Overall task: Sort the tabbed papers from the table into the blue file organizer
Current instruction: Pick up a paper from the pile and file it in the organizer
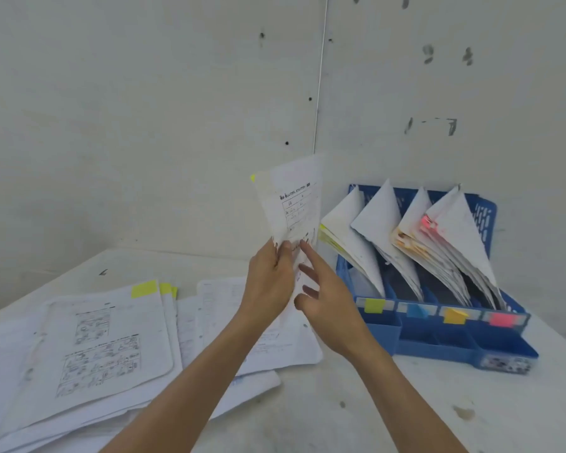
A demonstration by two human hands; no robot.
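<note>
White table: loose tabbed papers spread left, blue file organizer right

paper pile: cut off left | held sheet: print unreadable

The file organizer is blue, fronted by a yellow label, blue label, orange label and pink label. The papers on the bench are white with black line drawings and yellow tabs. The raised sheet is white with black lettering.
</note>
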